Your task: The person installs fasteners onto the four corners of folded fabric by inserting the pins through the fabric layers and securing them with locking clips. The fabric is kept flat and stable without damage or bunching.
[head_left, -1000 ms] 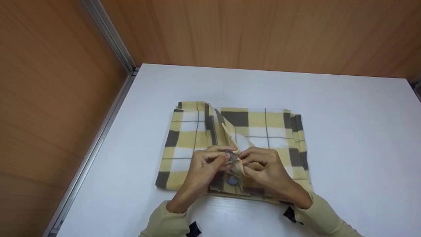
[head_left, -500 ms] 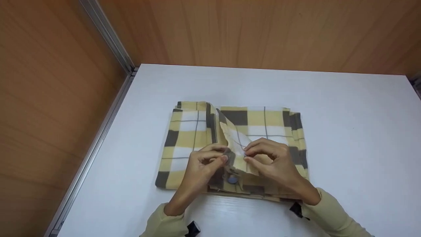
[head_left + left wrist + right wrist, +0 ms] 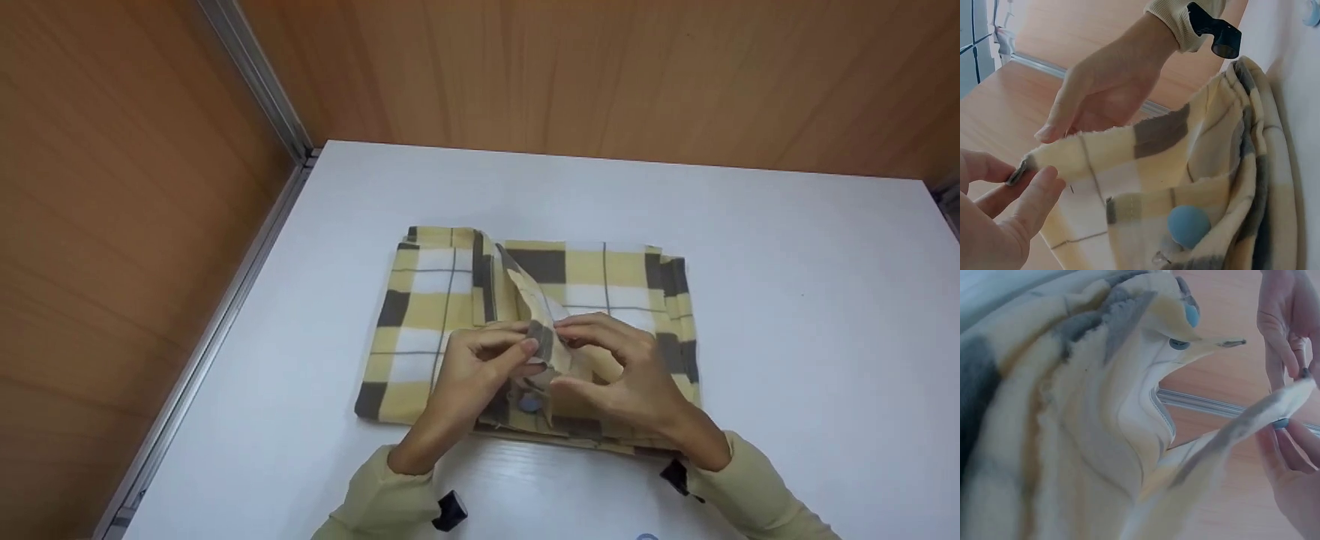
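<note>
A folded plaid cloth [image 3: 420,300] in yellow, white and dark grey lies on the table, with a flap lifted near its middle. My left hand [image 3: 484,367] pinches the dark edge of this flap between thumb and fingers. On the flap's other side is my right hand [image 3: 634,367]. In the right wrist view its fingertips are at a small blue button [image 3: 1280,423] on the flap. From the head, a gap shows between its thumb and forefinger. Another blue button [image 3: 1189,226] sits on a lower layer of the cloth, below the hands.
The white table [image 3: 802,300] meets a wood panel [image 3: 600,75] at the back and another panel [image 3: 135,225] on the left. A small blue round thing [image 3: 646,536] lies at the bottom edge of view. Black wrist cameras [image 3: 450,511] hang under the sleeves.
Both hands stay at the flap. The left hand has shifted slightly right and up with the edge. The right thumb and forefinger, close together half a second ago, now stand farther apart.
</note>
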Motion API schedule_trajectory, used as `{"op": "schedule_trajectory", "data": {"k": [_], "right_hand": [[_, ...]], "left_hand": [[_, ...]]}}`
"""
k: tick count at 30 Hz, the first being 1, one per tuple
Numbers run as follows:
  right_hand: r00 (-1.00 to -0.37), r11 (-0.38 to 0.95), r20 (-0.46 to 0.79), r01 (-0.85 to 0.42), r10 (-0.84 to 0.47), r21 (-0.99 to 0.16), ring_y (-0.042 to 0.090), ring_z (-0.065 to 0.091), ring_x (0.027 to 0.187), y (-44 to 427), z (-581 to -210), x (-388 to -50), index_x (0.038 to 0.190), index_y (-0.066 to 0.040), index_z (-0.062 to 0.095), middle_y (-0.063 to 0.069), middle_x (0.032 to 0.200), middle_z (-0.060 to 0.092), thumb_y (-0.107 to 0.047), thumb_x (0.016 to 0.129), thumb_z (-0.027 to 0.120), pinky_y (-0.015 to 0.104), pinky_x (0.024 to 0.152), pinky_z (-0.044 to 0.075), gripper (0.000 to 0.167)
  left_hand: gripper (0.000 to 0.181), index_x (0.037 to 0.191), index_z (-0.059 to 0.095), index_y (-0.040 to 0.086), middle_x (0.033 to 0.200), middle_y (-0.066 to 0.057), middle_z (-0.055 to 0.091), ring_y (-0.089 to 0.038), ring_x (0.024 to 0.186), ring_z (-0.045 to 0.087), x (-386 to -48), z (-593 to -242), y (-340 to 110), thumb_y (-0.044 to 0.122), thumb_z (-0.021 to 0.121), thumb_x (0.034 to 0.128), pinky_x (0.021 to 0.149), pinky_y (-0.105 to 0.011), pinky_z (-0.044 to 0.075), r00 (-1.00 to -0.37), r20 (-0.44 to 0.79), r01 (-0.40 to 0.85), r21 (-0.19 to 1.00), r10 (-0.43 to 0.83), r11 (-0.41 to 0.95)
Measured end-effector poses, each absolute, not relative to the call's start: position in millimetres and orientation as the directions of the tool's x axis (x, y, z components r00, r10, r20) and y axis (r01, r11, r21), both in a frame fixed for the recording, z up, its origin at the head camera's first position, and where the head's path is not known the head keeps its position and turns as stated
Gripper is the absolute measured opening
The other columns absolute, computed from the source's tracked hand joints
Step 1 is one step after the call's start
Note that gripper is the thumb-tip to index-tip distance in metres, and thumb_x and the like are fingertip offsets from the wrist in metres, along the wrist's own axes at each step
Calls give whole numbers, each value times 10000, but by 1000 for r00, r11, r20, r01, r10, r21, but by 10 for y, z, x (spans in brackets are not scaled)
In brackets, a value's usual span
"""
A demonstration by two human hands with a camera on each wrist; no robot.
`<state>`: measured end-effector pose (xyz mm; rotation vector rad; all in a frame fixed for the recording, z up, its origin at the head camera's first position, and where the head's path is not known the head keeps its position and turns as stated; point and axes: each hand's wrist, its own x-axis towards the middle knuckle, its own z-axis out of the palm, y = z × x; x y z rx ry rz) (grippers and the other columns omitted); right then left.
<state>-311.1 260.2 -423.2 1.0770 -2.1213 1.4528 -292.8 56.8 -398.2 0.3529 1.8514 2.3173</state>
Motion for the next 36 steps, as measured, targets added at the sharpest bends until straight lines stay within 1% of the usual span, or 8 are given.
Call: {"op": "schedule_trajectory", "data": {"k": [4,8,13,20,24,28,32,36], "right_hand": [[-605,217,704,-794,-371,-568,266,645,959,2597,-4270,-3126,1073,17,671,159,1069,661,74,667,805,258,800,528,431],[-596,204,726,-802,-342,-562,263,659,915,2604,-4280,-3133,1020,42,683,182,1032,666,169,684,730,227,777,530,362],[-608,194,723,-792,-328,-579,244,662,903,2604,-4250,-3117,1001,35,694,169,1018,674,179,729,691,210,733,532,307],[-683,225,663,-729,-306,-647,210,664,900,2631,-4236,-3102,988,1,710,123,1023,684,144,781,673,222,747,542,254],[-696,226,653,-716,-299,-661,204,665,893,2655,-4233,-3114,970,0,707,132,1019,684,147,789,664,240,745,547,237],[-710,205,644,-702,-285,-682,203,664,900,2681,-4205,-3138,950,4,702,140,1008,684,149,796,658,248,746,548,216],[-722,172,640,-688,-265,-705,248,664,900,2708,-4164,-3169,920,6,690,162,994,680,165,796,645,263,759,549,206],[-730,161,635,-679,-253,-716,259,664,910,2723,-4136,-3185,899,-3,683,160,987,683,168,802,630,279,764,551,204]], "left_hand": [[202,1022,665,-129,1200,-228,577,-305,1060,612,-2924,-3977,576,24,632,893,782,-387,550,-961,88,25,972,262,-234],[225,1035,647,-152,1228,-255,543,-318,1043,616,-2917,-3989,583,21,631,892,783,-382,551,-960,82,16,971,268,-240],[236,1044,640,-158,1249,-265,515,-315,1076,597,-2903,-3990,593,19,632,888,773,-375,556,-959,82,24,977,272,-210],[211,1043,664,-112,1256,-206,532,-288,1050,612,-2912,-4000,610,33,640,892,750,-371,564,-953,93,55,989,287,-137],[207,1048,676,-79,1261,-179,540,-269,1038,617,-2908,-3997,612,44,655,883,732,-366,569,-949,105,81,992,298,-94],[194,1036,697,-36,1228,-138,576,-254,989,634,-2879,-3978,622,69,669,876,701,-352,574,-938,164,164,986,304,-26],[110,959,726,53,1083,-50,638,-163,885,644,-2806,-3970,657,99,676,874,639,-304,574,-915,241,287,952,324,102],[68,890,720,100,914,24,663,-47,788,613,-2691,-4041,745,69,664,867,609,-218,545,-835,292,423,883,465,205]]}}
